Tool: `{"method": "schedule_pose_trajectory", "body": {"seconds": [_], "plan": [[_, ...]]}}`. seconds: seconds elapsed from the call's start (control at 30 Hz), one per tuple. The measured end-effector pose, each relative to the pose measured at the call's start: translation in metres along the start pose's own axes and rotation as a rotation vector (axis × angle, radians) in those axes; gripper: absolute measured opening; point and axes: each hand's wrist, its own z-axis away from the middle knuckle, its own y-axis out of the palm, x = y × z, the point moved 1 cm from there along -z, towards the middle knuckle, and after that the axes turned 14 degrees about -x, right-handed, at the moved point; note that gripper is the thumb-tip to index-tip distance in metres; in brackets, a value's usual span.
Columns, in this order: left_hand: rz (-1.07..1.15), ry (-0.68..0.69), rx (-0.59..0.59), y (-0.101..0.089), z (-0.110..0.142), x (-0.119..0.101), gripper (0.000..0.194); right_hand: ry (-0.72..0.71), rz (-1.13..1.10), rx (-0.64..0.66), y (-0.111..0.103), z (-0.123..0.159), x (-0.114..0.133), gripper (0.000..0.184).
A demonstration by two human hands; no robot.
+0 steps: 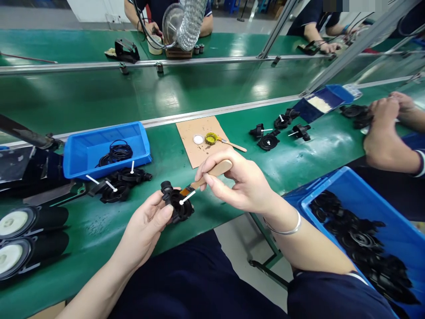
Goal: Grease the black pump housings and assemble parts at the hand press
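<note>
Between the thumb and fingers of my left hand (pixel 149 221) is a round black plastic housing (pixel 179 212), with a white pin standing out of its middle. My right hand (pixel 234 177) pinches a small brush (pixel 215 172) by its wooden handle. The bristles reach the inside edge of the housing, near the white pin. Beyond my hands, a piece of cardboard (pixel 191 150) carries a small open tin of yellowish stuff (pixel 211 138), a white round lid (pixel 198 139) and a second brush (pixel 234 144) lying with its tip at the tin.
A blue bin (pixel 108 128) with black rubber rings stands at the left, with black housings before it. More housings (pixel 268 141) lie right of the cardboard. A large blue crate (pixel 358 248) of black parts is at my right. Other people's hands (pixel 387 119) work at right and across the conveyor.
</note>
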Motion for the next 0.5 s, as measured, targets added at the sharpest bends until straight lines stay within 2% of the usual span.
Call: {"method": "schedule_pose_trajectory", "body": {"seconds": [0.13,0.23,0.4,0.5], "plan": [[-0.018,0.086,-0.109,-0.003,0.002,0.002,0.052,0.114,-0.004,0.074,-0.006,0.005,0.004,0.015],[-0.02,0.139,-0.117,-0.003,0.004,0.002,0.057,0.144,-0.062,0.069,-0.007,0.009,0.005,0.014],[-0.036,0.154,-0.139,0.002,0.009,-0.002,0.057,0.048,-0.012,-0.051,-0.002,0.011,0.003,0.013],[-0.054,0.171,-0.145,0.004,0.012,-0.004,0.059,-0.021,0.043,-0.052,-0.001,0.01,0.004,0.014]]}}
